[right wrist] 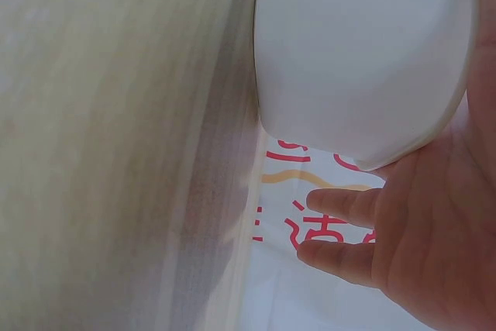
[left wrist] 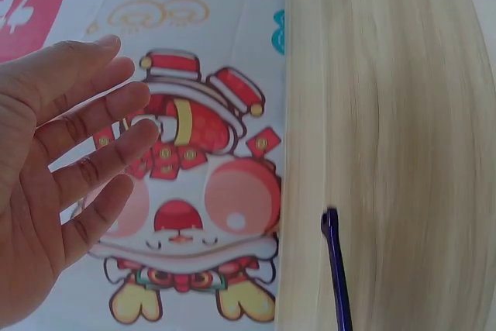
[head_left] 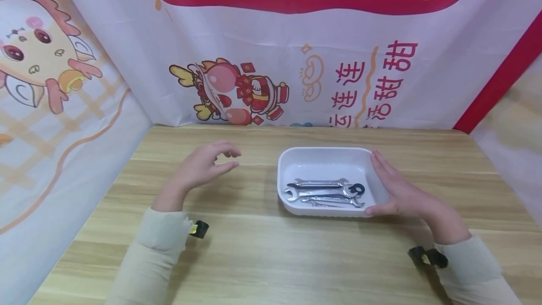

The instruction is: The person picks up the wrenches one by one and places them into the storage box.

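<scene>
A white plastic box [head_left: 323, 154] stands on the wooden table, holding several silver open-ended wrenches [head_left: 323, 193] that lie lengthwise in a pile. Among them a black ring-shaped end [head_left: 357, 189] shows; its kind is unclear. My right hand [head_left: 402, 196] holds the box by its right end, the thumb at the near corner and fingers at the far corner. In the right wrist view, the outer wall of the box [right wrist: 364, 52] lies against that hand, with two fingers stretched beneath its edge. My left hand [head_left: 207, 164] hovers left of the box, fingers loosely bent, holding nothing.
The wooden table [head_left: 271, 258] meets a printed cloth backdrop [head_left: 262, 32] at its back edge. Another printed cloth [head_left: 51, 121] hangs along the left side. A thin dark strip [left wrist: 337, 269] of unclear kind shows in the left wrist view. Black camera mounts sit at both wrists.
</scene>
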The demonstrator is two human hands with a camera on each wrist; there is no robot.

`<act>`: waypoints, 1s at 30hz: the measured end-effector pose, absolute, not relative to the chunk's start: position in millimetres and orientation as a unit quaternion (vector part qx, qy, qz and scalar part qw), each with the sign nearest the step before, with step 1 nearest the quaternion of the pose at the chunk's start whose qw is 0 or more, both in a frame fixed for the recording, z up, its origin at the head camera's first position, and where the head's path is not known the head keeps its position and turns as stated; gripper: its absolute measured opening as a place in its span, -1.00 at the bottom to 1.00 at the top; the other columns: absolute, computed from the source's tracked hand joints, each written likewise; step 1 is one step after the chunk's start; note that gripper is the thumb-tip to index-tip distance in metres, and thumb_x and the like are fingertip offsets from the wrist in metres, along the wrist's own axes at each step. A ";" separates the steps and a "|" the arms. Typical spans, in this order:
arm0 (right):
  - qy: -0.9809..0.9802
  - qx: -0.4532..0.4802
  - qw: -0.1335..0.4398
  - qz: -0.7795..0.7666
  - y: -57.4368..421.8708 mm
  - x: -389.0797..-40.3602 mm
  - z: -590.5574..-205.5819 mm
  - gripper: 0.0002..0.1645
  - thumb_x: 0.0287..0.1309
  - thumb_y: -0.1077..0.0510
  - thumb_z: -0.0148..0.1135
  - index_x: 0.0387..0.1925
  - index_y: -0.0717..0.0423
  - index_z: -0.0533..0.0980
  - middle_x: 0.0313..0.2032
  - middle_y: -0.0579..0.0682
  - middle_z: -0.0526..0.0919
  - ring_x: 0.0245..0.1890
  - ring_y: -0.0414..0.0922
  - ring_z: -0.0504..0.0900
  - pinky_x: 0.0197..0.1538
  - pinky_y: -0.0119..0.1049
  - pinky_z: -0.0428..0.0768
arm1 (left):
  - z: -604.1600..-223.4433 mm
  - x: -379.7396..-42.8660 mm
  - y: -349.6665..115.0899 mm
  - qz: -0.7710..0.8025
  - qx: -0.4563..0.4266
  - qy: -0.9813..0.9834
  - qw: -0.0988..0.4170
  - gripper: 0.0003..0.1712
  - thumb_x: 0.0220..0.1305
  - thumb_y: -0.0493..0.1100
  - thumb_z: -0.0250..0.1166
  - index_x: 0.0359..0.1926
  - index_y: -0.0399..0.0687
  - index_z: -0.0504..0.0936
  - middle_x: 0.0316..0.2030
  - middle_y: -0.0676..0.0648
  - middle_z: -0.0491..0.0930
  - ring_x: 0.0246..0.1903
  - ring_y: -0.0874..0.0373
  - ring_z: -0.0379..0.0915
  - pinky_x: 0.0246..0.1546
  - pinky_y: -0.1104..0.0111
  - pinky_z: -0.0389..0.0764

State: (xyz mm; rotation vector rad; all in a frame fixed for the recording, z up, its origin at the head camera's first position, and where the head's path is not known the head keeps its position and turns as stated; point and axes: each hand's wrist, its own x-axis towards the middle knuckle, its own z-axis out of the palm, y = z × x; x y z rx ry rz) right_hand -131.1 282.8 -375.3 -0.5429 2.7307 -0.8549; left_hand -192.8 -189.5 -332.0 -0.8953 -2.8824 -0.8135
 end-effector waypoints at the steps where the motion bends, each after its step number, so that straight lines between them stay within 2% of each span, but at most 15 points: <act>1: 0.931 -0.185 0.115 -0.291 282.9 -131.0 -375.6 0.68 -0.18 -0.28 0.56 0.55 0.09 -0.47 0.56 0.10 -0.55 0.55 0.30 -0.38 0.42 0.42 -0.09 | -332.8 -193.0 -193.1 -0.262 -0.283 -0.923 0.007 -0.72 0.33 -0.05 0.32 0.02 0.00 0.66 -0.05 -0.07 0.69 -0.02 -0.01 0.57 0.04 -0.01 0.61; 7: 0.933 -0.187 0.112 -0.286 282.6 -130.8 -376.7 0.67 -0.17 -0.30 0.55 0.55 0.09 -0.47 0.56 0.10 -0.55 0.55 0.28 -0.39 0.43 0.41 -0.09 | -338.8 -196.3 -213.6 -0.259 -0.264 -0.929 0.010 -0.72 0.31 -0.02 0.35 -0.01 0.03 0.67 -0.06 -0.04 0.68 -0.05 0.03 0.57 -0.03 0.05 0.60; 13: 0.935 -0.187 0.110 -0.282 281.7 -130.6 -376.0 0.67 -0.17 -0.30 0.55 0.55 0.10 -0.47 0.57 0.10 -0.53 0.56 0.28 -0.37 0.43 0.41 -0.06 | -351.8 -200.9 -232.5 -0.262 -0.260 -0.930 0.004 -0.73 0.26 -0.14 0.38 -0.03 -0.08 0.68 -0.08 -0.13 0.69 -0.12 -0.01 0.60 -0.07 0.02 0.61; 20: 0.936 -0.180 0.114 -0.279 280.9 -130.1 -375.4 0.67 -0.16 -0.32 0.54 0.55 0.08 -0.48 0.57 0.08 -0.54 0.56 0.27 -0.37 0.43 0.40 -0.06 | -366.6 -206.8 -248.7 -0.243 -0.239 -0.939 -0.035 -0.68 0.23 -0.19 0.39 -0.01 -0.20 0.68 -0.11 -0.16 0.69 -0.15 -0.01 0.59 -0.07 -0.01 0.61; 30: 0.937 -0.179 0.114 -0.278 281.2 -130.6 -376.5 0.66 -0.15 -0.30 0.54 0.55 0.05 -0.48 0.57 0.06 -0.53 0.56 0.26 -0.37 0.44 0.39 -0.05 | -382.3 -214.9 -258.0 -0.231 -0.202 -0.946 -0.100 -0.59 0.21 -0.17 0.42 0.06 -0.23 0.64 -0.11 -0.16 0.68 -0.16 0.03 0.58 -0.13 0.14 0.61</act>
